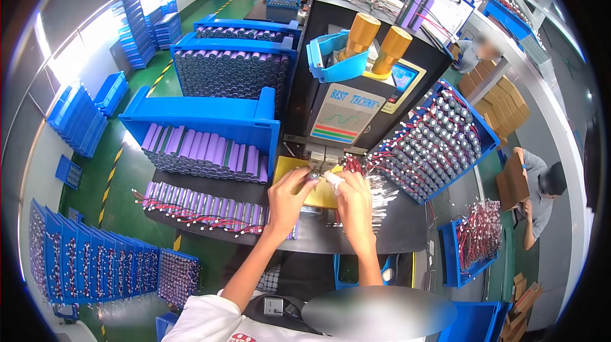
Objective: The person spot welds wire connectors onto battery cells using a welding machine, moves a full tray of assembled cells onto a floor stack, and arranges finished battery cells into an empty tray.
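My left hand (287, 199) is closed in a pinch around a battery cell (312, 176), of which only a small dark end shows. My right hand (354, 199), with white coverings on its fingertips, is closed close beside that cell; whatever it grips is hidden. Both hands are over a yellow pad (289, 165), under the head of a bench welding machine (347, 113) marked "BEST TECHNIC". Left of my hands lies a row of purple cells (203, 205) with red and black leads. A pile of white-ended leads (382, 205) lies beside my right hand.
A blue bin (197, 110) of purple cells stands left, with more cell bins behind it. On the right are a blue tray (439, 145) of wired cells and a bin (452, 259) of red leads. A person (541, 195) holds a cardboard box at far right.
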